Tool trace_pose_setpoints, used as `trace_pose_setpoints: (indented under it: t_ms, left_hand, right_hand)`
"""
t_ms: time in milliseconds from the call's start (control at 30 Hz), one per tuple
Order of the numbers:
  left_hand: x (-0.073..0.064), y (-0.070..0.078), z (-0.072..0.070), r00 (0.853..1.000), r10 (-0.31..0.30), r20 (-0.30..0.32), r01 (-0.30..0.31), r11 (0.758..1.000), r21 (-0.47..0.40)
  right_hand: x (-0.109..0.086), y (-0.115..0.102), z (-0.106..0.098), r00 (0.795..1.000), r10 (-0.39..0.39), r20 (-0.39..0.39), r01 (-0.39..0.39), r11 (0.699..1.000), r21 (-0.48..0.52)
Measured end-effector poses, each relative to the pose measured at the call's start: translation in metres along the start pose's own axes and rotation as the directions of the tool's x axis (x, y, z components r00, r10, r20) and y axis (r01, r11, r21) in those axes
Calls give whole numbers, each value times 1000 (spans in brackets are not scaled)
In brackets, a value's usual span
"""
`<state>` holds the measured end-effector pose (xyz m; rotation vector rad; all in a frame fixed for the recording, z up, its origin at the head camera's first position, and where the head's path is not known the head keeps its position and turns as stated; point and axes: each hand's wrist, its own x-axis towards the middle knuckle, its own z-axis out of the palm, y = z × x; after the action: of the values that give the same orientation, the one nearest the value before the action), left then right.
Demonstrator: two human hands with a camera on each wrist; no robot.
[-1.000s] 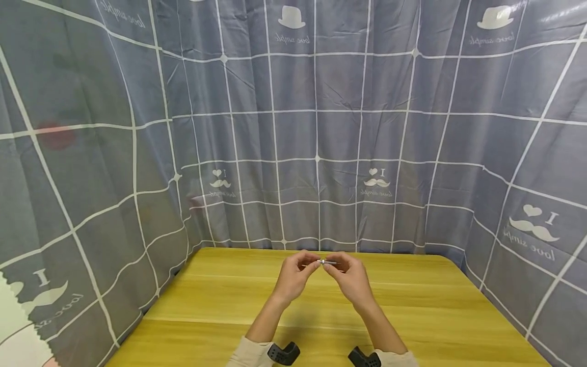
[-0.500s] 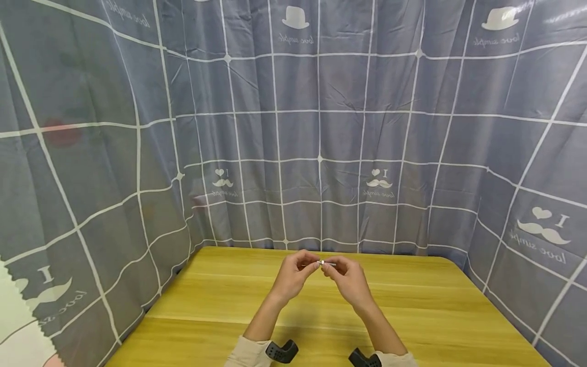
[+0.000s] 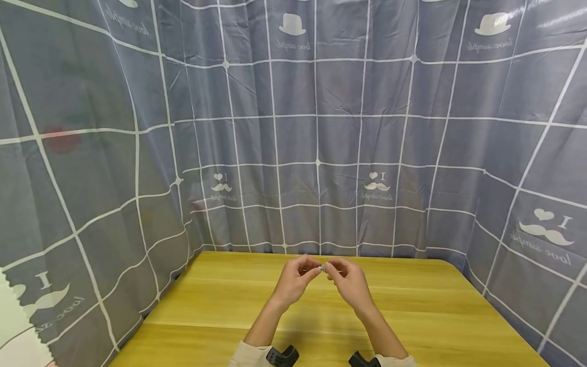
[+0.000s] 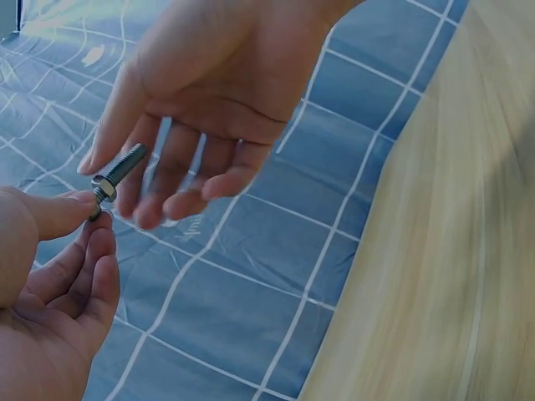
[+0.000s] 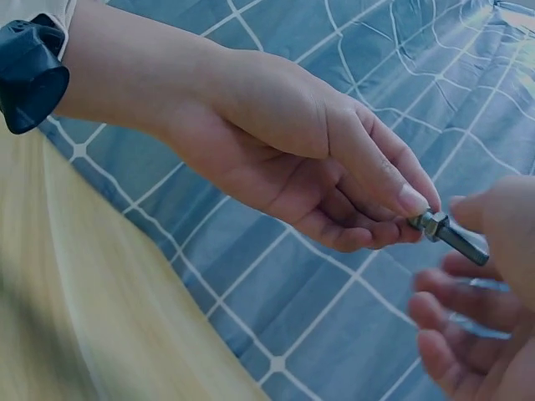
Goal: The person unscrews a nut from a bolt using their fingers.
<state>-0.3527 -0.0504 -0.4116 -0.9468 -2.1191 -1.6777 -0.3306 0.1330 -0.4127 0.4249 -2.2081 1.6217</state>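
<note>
My left hand (image 3: 291, 282) pinches a metal bolt (image 4: 128, 164) near its head end, between thumb and index fingertip. The head is mostly hidden by those fingertips. A hex nut (image 5: 435, 225) sits on the shaft close to them, and the threaded end points toward my right palm. My right hand (image 3: 352, 286) is held around the free end with fingers loosely bent and spread. In the right wrist view its thumb stands apart from the nut, and the shaft's tip overlaps its fingers. Both hands are raised over the wooden table (image 3: 220, 300).
Grey curtains (image 3: 339, 137) with white grid lines enclose the table at the back and both sides. Black wrist devices (image 3: 283, 356) sit by the light sleeves. A pale scalloped cloth edge (image 3: 18, 321) shows at the far left.
My right thumb and fingers have shifted around the bolt's free end and loosened from it; less of the shaft shows in the head view. My left hand keeps its pinch. The head view tilts slightly.
</note>
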Motion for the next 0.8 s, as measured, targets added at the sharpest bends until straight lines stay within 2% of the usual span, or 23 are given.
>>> trace_pose_setpoints:
  t_ms: [133, 233, 400, 533, 800]
  left_hand:
    - [0, 0, -1, 1000, -1, -1, 1, 1000, 9]
    - [-1, -1, -1, 1000, -13, -1, 13, 1000, 7]
    - [0, -3, 1, 999, -39, 4, 39, 999, -4]
    - [3, -3, 3, 1000, -29, -3, 29, 1000, 0]
    - [9, -1, 7, 999, 20, -35, -21, 999, -38]
  right_hand:
    - [2, 2, 0, 999, 15, 48, -13, 999, -51]
    - [2, 2, -1, 998, -4, 63, 7, 999, -42]
    - [1, 1, -3, 999, 9, 40, -8, 1000, -24]
    - [3, 0, -3, 1000, 26, 13, -26, 999, -22]
    - [4, 1, -7, 998, -63, 1, 63, 998, 31]
